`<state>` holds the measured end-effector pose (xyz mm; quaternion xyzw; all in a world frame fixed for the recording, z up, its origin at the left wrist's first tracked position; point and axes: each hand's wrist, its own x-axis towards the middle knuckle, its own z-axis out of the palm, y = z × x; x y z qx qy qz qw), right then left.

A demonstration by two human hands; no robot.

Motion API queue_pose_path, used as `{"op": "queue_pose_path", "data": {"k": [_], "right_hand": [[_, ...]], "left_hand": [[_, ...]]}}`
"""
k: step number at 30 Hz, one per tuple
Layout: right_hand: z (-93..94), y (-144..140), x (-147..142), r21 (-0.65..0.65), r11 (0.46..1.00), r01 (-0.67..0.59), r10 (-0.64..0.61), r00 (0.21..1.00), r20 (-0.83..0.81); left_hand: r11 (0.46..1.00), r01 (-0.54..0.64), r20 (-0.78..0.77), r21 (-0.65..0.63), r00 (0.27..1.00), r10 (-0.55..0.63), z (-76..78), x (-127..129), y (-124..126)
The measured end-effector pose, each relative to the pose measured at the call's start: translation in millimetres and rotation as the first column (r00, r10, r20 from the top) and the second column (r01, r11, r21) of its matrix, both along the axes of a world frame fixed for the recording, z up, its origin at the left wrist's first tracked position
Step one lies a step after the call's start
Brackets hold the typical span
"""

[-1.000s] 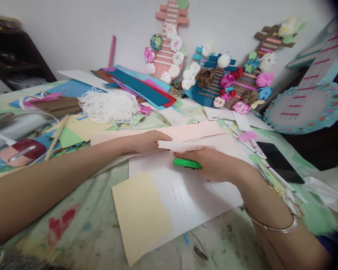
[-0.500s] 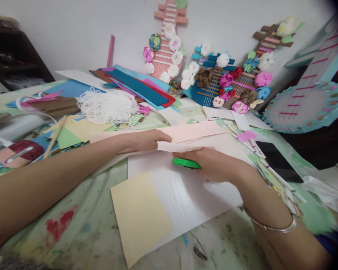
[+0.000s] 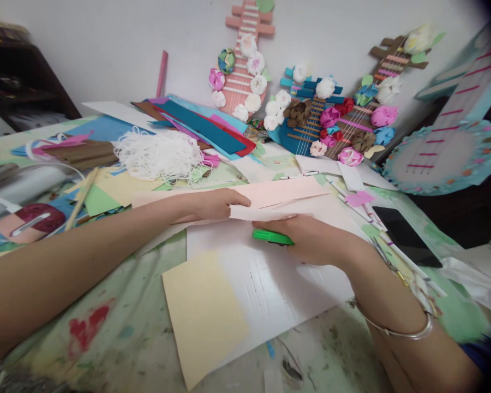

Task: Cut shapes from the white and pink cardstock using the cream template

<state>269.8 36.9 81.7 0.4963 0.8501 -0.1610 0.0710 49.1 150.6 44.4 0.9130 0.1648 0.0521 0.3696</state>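
My left hand (image 3: 223, 204) pinches the near edge of a pale pink paper sheet (image 3: 286, 191), thumb on top and the other fingers partly hidden. In my right hand (image 3: 315, 238) is a green utility knife (image 3: 272, 237); its blade cannot be made out. My right fingertips lie close to the sheet's turned-up edge, just right of my left hand. Below both hands a white board (image 3: 265, 289), pale yellow at its left end, rests on the table and bears several thin cut marks.
Behind my left arm lie a heap of white string (image 3: 159, 155) and coloured paper sheets (image 3: 213, 131). Scissors (image 3: 390, 262) and a black phone (image 3: 407, 234) are at the right. Flower-trimmed paper instruments (image 3: 245, 71) lean on the wall. A wooden stick (image 3: 82, 199) lies at left.
Both hands, the pink paper and the utility knife keep their places. Only the camera view has shifted very slightly.
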Motion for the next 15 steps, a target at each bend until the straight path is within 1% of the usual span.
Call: {"op": "queue_pose_path", "data": {"k": [5, 15], "right_hand": [[-1.1, 0.7, 0.5, 0.002, 1.000, -0.006, 0.006, 1.000, 0.006], [-0.6, -0.2, -1.0, 0.013, 1.000, 0.004, -0.004, 1.000, 0.018]], "left_hand": [[1.000, 0.009, 0.010, -0.003, 1.000, -0.009, -1.3, 0.0, 2.0], [1.000, 0.014, 0.011, 0.002, 1.000, -0.014, 2.9, 2.7, -1.3]]}}
